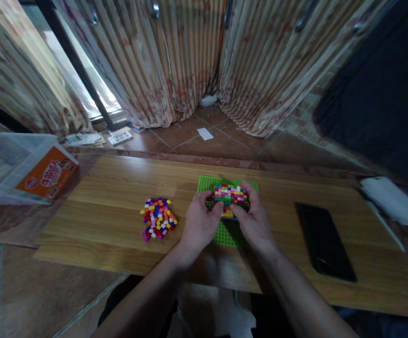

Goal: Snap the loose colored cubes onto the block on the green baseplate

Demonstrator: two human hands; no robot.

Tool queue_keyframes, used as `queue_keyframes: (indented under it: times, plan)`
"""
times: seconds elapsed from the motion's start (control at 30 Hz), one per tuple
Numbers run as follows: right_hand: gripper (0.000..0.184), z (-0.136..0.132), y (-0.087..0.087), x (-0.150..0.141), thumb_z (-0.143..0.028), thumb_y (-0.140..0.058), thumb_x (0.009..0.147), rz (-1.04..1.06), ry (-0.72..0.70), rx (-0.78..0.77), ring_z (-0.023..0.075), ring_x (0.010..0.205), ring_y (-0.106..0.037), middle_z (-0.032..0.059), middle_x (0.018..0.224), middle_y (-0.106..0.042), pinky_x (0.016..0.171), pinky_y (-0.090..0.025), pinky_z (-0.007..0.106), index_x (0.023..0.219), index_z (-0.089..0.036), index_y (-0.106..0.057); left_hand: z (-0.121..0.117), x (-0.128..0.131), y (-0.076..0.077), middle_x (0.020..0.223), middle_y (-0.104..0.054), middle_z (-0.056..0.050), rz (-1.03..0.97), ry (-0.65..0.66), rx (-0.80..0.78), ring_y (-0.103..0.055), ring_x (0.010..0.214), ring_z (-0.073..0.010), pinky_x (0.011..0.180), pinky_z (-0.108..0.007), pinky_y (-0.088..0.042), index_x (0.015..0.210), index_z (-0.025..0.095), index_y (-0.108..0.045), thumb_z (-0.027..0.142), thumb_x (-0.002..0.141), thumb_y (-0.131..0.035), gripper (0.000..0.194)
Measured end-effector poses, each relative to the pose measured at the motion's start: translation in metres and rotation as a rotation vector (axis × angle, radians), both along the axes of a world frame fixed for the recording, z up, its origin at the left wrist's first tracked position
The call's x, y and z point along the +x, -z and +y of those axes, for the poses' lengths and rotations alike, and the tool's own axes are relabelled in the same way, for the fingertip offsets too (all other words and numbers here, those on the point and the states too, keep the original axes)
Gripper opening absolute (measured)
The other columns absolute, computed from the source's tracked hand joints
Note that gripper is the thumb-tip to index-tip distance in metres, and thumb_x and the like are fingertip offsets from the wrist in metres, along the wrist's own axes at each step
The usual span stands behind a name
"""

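A block of small multicoloured bricks (231,195) stands on a green baseplate (207,183) in the middle of a wooden board. My left hand (200,224) grips the block's left side with thumb and fingers closed on it. My right hand (255,220) holds the block's right side and far edge in the same way. A loose pile of small coloured bricks (158,218) lies on the board to the left of my left hand.
A black phone (325,241) lies on the wooden board (112,188) to the right. A clear plastic box with an orange label (31,169) sits at the far left. White paper (390,199) lies at the right edge. Curtains hang behind.
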State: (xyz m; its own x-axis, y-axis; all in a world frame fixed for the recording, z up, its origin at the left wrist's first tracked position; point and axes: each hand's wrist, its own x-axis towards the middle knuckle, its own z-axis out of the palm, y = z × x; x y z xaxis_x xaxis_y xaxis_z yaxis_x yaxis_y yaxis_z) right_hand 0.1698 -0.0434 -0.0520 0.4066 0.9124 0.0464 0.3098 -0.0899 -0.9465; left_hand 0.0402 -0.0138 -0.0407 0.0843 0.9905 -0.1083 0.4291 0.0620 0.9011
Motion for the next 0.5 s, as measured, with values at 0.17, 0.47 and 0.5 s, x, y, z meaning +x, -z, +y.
queue_keyframes:
  times: [0.17, 0.47, 0.5]
  plan:
    - [0.068, 0.0001, 0.003, -0.0018, -0.029, -0.058, 0.074, 0.013, 0.007, 0.015, 0.0276, 0.125, -0.053, 0.0118, 0.14, -0.053, 0.109, -0.039, 0.049, 0.14, -0.021, -0.045, -0.0022, 0.0012, -0.0028, 0.102, -0.068, -0.012, 0.032, -0.011, 0.019, -0.06, 0.076, -0.0172, 0.074, -0.031, -0.048, 0.115, 0.009, -0.064, 0.025, 0.082, -0.06, 0.037]
    - [0.063, -0.0011, 0.0026, 0.0039, -0.036, -0.061, 0.079, 0.011, -0.042, 0.015, 0.0287, 0.126, -0.051, 0.0118, 0.142, -0.052, 0.11, -0.036, 0.052, 0.138, -0.023, -0.046, -0.0025, 0.0001, 0.0004, 0.101, -0.068, -0.011, 0.002, -0.004, 0.034, -0.062, 0.079, -0.0184, 0.077, -0.032, -0.049, 0.115, 0.01, -0.063, 0.027, 0.082, -0.06, 0.037]
    - [0.062, -0.0005, 0.003, 0.0039, -0.038, -0.061, 0.08, 0.006, -0.042, 0.015, 0.0285, 0.127, -0.051, 0.0113, 0.142, -0.052, 0.11, -0.036, 0.053, 0.138, -0.024, -0.046, -0.0025, 0.0, 0.0006, 0.102, -0.068, -0.011, -0.008, -0.003, 0.036, -0.063, 0.08, -0.0187, 0.077, -0.032, -0.049, 0.114, 0.011, -0.064, 0.027, 0.082, -0.06, 0.036]
